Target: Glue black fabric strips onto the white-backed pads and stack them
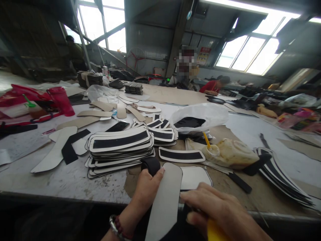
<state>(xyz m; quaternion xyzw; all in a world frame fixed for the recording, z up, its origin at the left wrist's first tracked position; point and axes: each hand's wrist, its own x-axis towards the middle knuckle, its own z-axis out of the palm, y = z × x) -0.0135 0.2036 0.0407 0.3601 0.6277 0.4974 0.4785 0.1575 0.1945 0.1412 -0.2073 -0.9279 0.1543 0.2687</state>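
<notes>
My left hand is closed with its thumb at the edge of a long white curved panel, beside a looped black strip. The panel tilts down over the table's front edge. To its right, my right hand is closed around a yellow-handled tool, whose working end is hidden. Beneath the fingers lies a dark piece, and behind them another white panel rests on the table. A single white piece with a black band lies beyond, right of a thick stack of similar pieces.
A stained plastic glue container with a yellow stick lies right of centre. Behind it is a clear bag. Fanned panels lie right; a pink cup stands left. People work in the background.
</notes>
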